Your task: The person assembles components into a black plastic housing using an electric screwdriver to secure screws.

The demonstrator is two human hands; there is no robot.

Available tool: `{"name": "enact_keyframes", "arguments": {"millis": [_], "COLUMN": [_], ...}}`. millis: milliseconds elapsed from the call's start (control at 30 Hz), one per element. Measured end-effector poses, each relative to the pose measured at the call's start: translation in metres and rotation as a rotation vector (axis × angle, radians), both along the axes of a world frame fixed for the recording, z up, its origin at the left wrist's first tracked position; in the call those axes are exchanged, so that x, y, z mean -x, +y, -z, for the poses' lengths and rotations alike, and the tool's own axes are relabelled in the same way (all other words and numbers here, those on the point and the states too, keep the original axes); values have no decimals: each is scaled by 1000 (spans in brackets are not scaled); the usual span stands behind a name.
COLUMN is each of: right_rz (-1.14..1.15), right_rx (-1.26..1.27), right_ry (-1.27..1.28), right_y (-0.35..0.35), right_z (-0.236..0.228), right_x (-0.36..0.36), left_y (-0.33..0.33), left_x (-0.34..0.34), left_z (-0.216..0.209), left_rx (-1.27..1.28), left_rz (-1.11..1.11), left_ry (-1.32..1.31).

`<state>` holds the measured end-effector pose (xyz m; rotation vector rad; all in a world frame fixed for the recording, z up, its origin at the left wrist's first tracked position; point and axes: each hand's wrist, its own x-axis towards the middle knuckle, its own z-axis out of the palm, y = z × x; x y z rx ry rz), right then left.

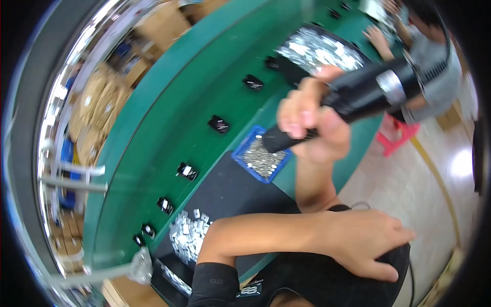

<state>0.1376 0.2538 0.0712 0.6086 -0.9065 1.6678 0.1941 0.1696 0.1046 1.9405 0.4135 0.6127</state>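
Note:
My right hand (317,115) is wrapped round a black electric screwdriver (371,89), held slantwise. Its narrow front end reaches over a blue tray (266,179) filled with small silver screws (263,159); I cannot tell whether the tip touches them. My left forearm crosses in front of me, and my left hand (365,243) is extended to the right over my dark clothing, thumb apart from the fingers, with nothing visible in it. A pile of small silver-white metal pieces (188,234) lies beside my left elbow on a black mat (215,189).
Several small black parts, among them one black part (219,124), sit in a row along the green conveyor (199,92). Shiny silver pieces (319,48) lie further along. A co-worker (434,66) is at far right, near a red stool (396,135). Cardboard boxes (161,25) stand beyond.

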Motion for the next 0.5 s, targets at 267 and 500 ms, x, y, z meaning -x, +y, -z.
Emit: {"name": "enact_keyframes", "arguments": {"millis": [267, 500], "right_rz": [-120, -208], "right_rx": [81, 58], "right_ry": [-48, -181], "right_y": [-7, 2], "right_z": [6, 10], "right_x": [18, 24], "left_y": [67, 90], "left_x": [-50, 74], "left_z": [42, 46], "left_rx": [-145, 69], "left_rz": [-218, 282], "left_ry": [-867, -2003]}}
